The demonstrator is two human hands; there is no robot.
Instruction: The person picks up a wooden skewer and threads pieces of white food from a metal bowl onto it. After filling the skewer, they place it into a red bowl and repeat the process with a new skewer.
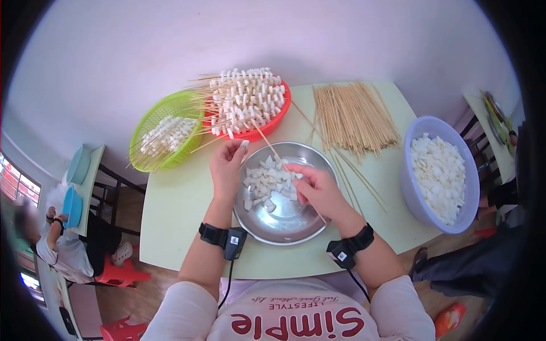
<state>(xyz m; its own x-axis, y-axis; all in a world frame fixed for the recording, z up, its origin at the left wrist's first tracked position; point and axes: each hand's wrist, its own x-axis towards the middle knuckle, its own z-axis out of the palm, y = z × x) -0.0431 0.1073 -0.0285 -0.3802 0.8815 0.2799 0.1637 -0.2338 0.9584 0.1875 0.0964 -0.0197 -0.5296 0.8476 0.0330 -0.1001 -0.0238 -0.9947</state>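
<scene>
My left hand (226, 166) is raised over the left rim of a steel bowl (284, 230), pinching a small white food chunk (244, 144) between thumb and fingertips. Across the bowl, my right hand (315, 187) is closed on a thin bamboo skewer (266, 138), which slants from near the red basket down past my fingers. No chunk shows clearly on this skewer. Loose white chunks (266, 181) lie in the bowl below both hands.
Loaded skewers fill a red basket (286, 103) and lie in a green basket (136, 133). Bare bamboo skewers (352, 116) are spread at the back. A lilac tub (406, 176) of white chunks stands right. Another person (62, 250) sits at the far left.
</scene>
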